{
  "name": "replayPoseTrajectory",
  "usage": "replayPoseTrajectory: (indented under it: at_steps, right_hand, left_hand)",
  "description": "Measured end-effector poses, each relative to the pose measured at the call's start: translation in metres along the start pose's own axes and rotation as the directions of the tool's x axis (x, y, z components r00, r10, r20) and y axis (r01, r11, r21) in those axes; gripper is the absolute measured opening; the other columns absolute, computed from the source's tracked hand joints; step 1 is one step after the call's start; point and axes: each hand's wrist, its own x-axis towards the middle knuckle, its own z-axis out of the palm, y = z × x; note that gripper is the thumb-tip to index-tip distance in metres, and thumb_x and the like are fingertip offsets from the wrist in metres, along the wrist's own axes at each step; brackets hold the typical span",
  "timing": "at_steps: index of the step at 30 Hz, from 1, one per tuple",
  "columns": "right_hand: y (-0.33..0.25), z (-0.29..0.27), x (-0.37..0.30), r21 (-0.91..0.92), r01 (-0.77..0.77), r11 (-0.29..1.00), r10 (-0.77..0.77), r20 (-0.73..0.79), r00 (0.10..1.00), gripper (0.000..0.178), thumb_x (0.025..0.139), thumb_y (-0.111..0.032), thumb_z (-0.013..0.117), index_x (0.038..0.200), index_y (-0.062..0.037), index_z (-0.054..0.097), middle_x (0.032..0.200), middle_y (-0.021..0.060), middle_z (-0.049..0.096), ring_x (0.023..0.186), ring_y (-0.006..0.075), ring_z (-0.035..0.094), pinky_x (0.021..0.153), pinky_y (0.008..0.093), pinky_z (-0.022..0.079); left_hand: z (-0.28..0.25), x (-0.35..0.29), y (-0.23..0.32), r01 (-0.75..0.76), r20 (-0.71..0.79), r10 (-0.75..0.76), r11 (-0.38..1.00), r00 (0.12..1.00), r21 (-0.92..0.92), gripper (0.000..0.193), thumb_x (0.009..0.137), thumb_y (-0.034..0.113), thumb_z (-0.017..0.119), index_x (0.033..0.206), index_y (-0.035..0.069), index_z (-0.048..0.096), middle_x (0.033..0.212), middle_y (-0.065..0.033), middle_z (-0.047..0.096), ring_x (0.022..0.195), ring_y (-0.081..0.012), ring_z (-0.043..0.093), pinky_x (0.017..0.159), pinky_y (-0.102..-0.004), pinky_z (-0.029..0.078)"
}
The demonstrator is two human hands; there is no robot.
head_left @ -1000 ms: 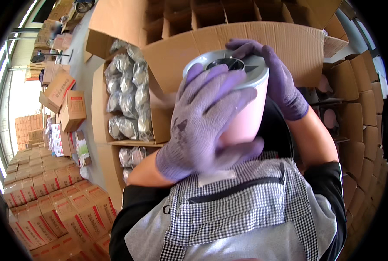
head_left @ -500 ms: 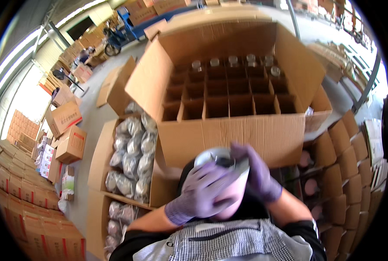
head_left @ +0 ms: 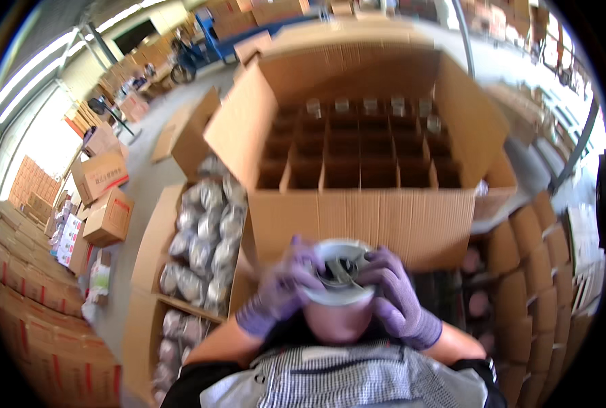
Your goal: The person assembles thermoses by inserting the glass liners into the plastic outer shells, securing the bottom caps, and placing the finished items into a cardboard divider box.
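Note:
In front of my lap is a rounded pink vessel [head_left: 339,321] with a wide pale rim, its mouth facing up. A strip of grey material and something dark show inside the mouth; what they are I cannot make out. My left hand [head_left: 279,282], in a purple knit glove and smeared by motion, grips the rim's left side. On the right side, my right hand [head_left: 396,299], gloved alike, has its bent fingers on the rim. Just beyond stands a large open carton [head_left: 364,221] with cardboard dividers; several clear glass-like tops [head_left: 371,107] show in its far cells.
At my left, an open carton [head_left: 146,248] holds several plastic-wrapped items [head_left: 203,255]. On the right, pink round items [head_left: 478,304] sit beside raised carton flaps [head_left: 513,282]. Stacked cartons [head_left: 44,340] line the far left. A blue cart [head_left: 248,42] stands behind.
My left hand has drawn back from across the vessel's front to its left side. The vessel's mouth and rim now show more fully. My right hand has shifted slightly lower along the rim.

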Motion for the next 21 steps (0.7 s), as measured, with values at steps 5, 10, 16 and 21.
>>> replayPoseTrajectory:
  at_steps: [5,10,16,21]
  right_hand:
    - [0.067,-0.003,0.017,0.627,-0.243,0.741,0.378,-0.089,0.922,0.037,0.106,-0.033,0.047,0.112,0.0003,0.063,0.113,0.0166,0.063,0.108,0.0302,0.061,0.1,0.0357,0.047]
    - [0.09,0.019,-0.009,0.666,-0.181,0.724,0.4,-0.191,0.896,0.048,0.11,-0.041,0.042,0.108,0.0014,0.065,0.119,0.0172,0.064,0.13,0.0342,0.054,0.117,0.0473,0.037]
    - [0.005,0.011,-0.005,-0.309,0.322,0.895,-0.345,-0.023,0.938,0.042,0.091,-0.027,0.064,0.125,-0.0027,0.061,0.108,0.0159,0.06,0.104,0.037,0.058,0.101,0.0467,0.045]
    - [0.139,0.001,0.003,0.131,0.079,0.988,-0.055,-0.177,0.983,0.035,0.097,-0.019,0.059,0.127,-0.0005,0.061,0.116,0.018,0.065,0.12,0.0362,0.062,0.104,0.0415,0.05]
  left_hand:
    - [0.023,0.051,0.05,-0.052,0.166,-0.036,0.866,0.985,0.497,0.055,0.093,0.054,0.066,0.113,0.003,0.073,0.126,-0.0218,0.063,0.126,-0.0389,0.057,0.116,-0.0557,0.033]
    - [0.064,0.044,0.061,-0.077,0.177,-0.051,0.761,0.983,0.644,0.065,0.083,0.052,0.077,0.122,0.001,0.068,0.115,-0.0185,0.066,0.112,-0.0364,0.062,0.113,-0.0577,0.037]
    - [0.005,-0.013,-0.023,0.061,-0.22,-0.063,0.998,0.973,-0.016,0.039,0.107,0.027,0.038,0.09,-0.002,0.057,0.095,-0.018,0.064,0.107,-0.0367,0.063,0.113,-0.0527,0.039]
    - [0.071,0.055,0.076,-0.056,0.165,-0.087,0.706,0.982,0.706,0.06,0.083,0.05,0.073,0.117,0.0,0.07,0.112,-0.0153,0.069,0.111,-0.035,0.064,0.106,-0.0504,0.044]
